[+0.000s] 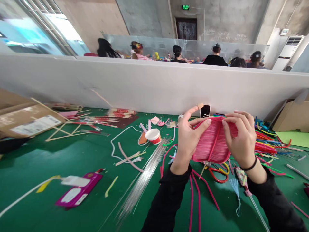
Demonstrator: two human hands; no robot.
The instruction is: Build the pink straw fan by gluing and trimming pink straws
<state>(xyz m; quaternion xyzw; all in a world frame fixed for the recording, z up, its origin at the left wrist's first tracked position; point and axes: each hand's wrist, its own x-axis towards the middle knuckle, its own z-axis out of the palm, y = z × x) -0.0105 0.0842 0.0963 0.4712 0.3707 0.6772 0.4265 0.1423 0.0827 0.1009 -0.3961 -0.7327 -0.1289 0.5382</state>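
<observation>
Fingers (190, 111) of both hands grip a pink thread-wound panel (205, 141) above a green worktable (96, 199): the left hand (189, 137) presses its thumb to the panel's upper left edge, index finger raised, while the right hand (241, 138) pinches the top edge right of the centre rib, its other fingers bent above. Fuzzy pink cord borders the panel, held upright just in front of a small dark-screened device (205, 111) near the white partition (120, 80) that closes off the table's far side. Pink stems (198, 199) trail beneath, beside scissors (218, 176) with red and yellow handles.

Room is tight on the right, where multicoloured stems (265, 146) crowd up to the wrist, and a light-blue tassel (235, 188) lies between the forearms. Left of the left sleeve, a bundle of bare wires (147, 174) slants toward the near edge; beyond it, wider stretches of green surround a purple packet (80, 190) and run up to a cardboard box (26, 120).

"EXIT" reads clearly on a green sign (185, 7) above the door. Print on the box's white label (36, 125), the red-marked stick packets (122, 112) and the wall scrawl (222, 35) cannot be made out.
</observation>
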